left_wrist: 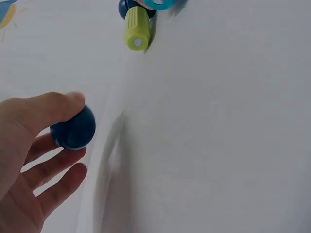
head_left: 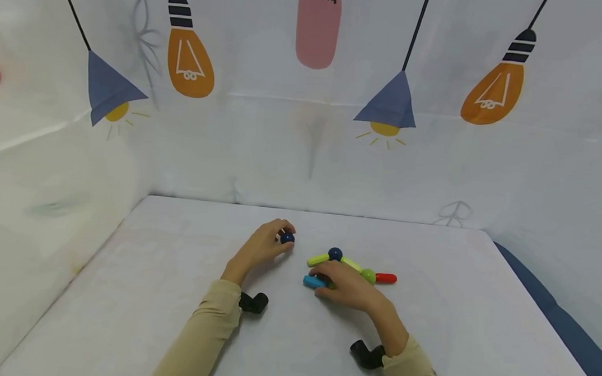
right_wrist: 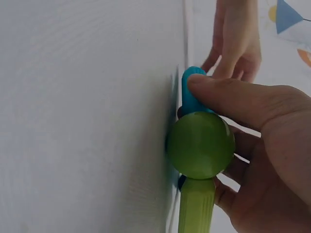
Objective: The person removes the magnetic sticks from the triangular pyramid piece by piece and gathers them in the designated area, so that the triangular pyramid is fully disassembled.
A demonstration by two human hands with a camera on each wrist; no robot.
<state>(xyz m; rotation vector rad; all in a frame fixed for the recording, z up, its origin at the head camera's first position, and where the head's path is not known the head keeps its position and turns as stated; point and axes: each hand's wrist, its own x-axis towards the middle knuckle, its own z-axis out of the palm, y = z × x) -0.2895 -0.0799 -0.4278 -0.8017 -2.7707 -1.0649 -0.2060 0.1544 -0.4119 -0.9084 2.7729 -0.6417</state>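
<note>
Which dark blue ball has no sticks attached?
The ball held in the left hand; the other dark blue ball sits between two yellow-green sticks.

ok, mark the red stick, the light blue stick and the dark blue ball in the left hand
Red stick (head_left: 387,278): head view, middle of its side.
Light blue stick (head_left: 313,281): head view, its exposed length.
Held dark blue ball (left_wrist: 75,130): left wrist view, its uncovered face.

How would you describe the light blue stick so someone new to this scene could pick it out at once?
Over the white table, find the person's right hand. It pinches the light blue stick, whose end pokes out leftward in the head view. Its colour sets it apart from the nearby yellow-green sticks and red stick.
</note>
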